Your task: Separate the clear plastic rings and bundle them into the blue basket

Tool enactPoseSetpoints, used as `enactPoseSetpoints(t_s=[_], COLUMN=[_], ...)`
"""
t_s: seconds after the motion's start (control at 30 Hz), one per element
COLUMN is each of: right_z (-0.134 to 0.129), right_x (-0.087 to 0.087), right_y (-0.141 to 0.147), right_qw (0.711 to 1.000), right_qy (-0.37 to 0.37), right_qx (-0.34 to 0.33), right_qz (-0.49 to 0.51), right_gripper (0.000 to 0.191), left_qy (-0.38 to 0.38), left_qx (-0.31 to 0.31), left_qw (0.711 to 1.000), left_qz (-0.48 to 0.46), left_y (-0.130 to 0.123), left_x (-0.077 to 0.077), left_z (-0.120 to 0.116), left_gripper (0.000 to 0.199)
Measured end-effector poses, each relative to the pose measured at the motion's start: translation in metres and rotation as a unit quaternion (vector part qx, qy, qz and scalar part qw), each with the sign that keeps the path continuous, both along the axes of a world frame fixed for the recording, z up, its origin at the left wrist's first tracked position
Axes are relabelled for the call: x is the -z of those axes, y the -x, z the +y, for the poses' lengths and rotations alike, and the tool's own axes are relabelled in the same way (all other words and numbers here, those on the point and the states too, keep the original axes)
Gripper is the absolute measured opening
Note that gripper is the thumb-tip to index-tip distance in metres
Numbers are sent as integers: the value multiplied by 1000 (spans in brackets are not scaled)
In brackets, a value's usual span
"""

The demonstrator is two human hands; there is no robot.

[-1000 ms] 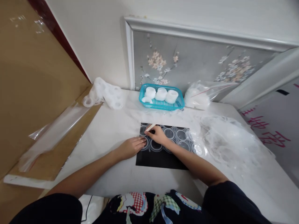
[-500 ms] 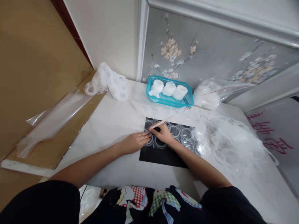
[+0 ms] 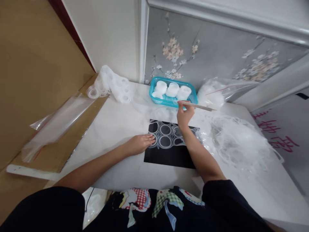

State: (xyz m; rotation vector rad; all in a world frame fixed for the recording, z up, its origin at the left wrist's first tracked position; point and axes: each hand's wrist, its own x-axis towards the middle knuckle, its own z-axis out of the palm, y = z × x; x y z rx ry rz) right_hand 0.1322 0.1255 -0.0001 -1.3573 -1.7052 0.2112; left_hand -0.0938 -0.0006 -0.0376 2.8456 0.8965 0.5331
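Note:
My left hand (image 3: pixel 140 144) lies flat, fingers stretched out, its tips on the left edge of a clear sheet with rows of ring outlines (image 3: pixel 165 141). Under that sheet is a black mat (image 3: pixel 169 158). My right hand (image 3: pixel 185 115) is raised at the front edge of a turquoise basket (image 3: pixel 159 101), closed round a slim pale stick-like tool (image 3: pixel 199 106) whose long end points right. Something small and translucent seems to be at its fingertips, too faint to make out. In the basket sit several white rolls or stacks (image 3: pixel 173 90).
A tangled heap of clear ring-cut strips (image 3: pixel 241 145) spreads on the right of the white table (image 3: pixel 116 129). Behind it is a filled zip bag (image 3: pixel 212 96). At left are a punched white strip (image 3: pixel 116 83) and flat plastic bags (image 3: pixel 58 122) on cardboard.
My right hand has lifted off the sheet and moved up and right to the basket, the tool swinging to point right. My left hand stays on the sheet's edge.

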Motion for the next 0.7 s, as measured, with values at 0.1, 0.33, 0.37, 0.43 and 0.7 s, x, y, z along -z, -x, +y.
enactPoseSetpoints(t_s=[0.1,0.33,0.37,0.43,0.7], right_z=[-27,-110,-110,-106,-108], right_x=[1,36,37,38,39], right_y=[-3,5,4,3,0], right_qw=[990,923,923,922,926], right_qy=[34,201,204,209,178], right_qx=[-133,-327,-326,-326,-330], right_qz=[1,-20,-22,-24,-48], right_gripper=[19,9,8,7,8], left_qy=[-28,-107,-109,-103,-75], left_qx=[13,-52,-65,-84,-97], left_qw=[999,991,989,988,989], left_qz=[-13,64,74,80,80], left_y=[1,-18,-20,-23,-27], left_x=[-2,-5,-5,-5,-3], left_z=[-8,-46,-50,-54,-57], left_gripper=[27,29,29,30,28])
